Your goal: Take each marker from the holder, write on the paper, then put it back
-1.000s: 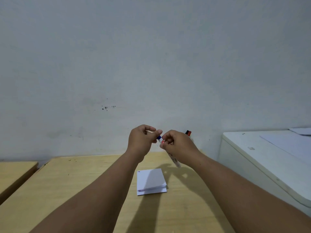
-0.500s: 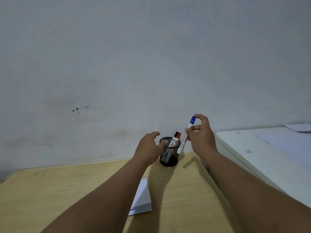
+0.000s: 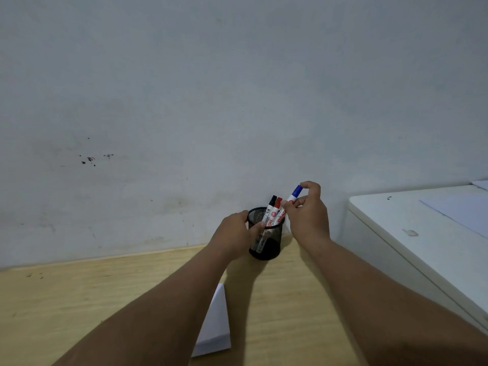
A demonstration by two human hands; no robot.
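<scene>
Head camera, the only view: the right hand (image 3: pixel 307 215) holds the white marker with the blue cap (image 3: pixel 293 194) pinched between thumb and fingers near its capped top. The marker stands tilted at the rim of the round black wire-mesh holder (image 3: pixel 265 241). I cannot tell whether its lower end is already inside, because the hand covers it. The left hand (image 3: pixel 236 233) is closed around the left side of the holder, with the thumb on the mesh near the rim.

Two more markers stand in the holder, leaning to the right: one with a black cap (image 3: pixel 271 207) and one with a red cap (image 3: pixel 276 210).

I judge the marker to be light, stiff and smooth plastic, so a pinch high on the body near the cap is enough, but it may slip if the grip is loose. The mesh holder looks light too and could tip easily, so steadying it makes sense. The two leaning markers take up the right side of the opening and may stand in the way.

On the light wooden table (image 3: pixel 79 307) lies a stack of white paper (image 3: pixel 215 326), near the person and well apart from the holder. A white cabinet (image 3: pixel 412 233) stands on the right, beside the table, and a grey wall (image 3: pixel 211 101) is behind.
</scene>
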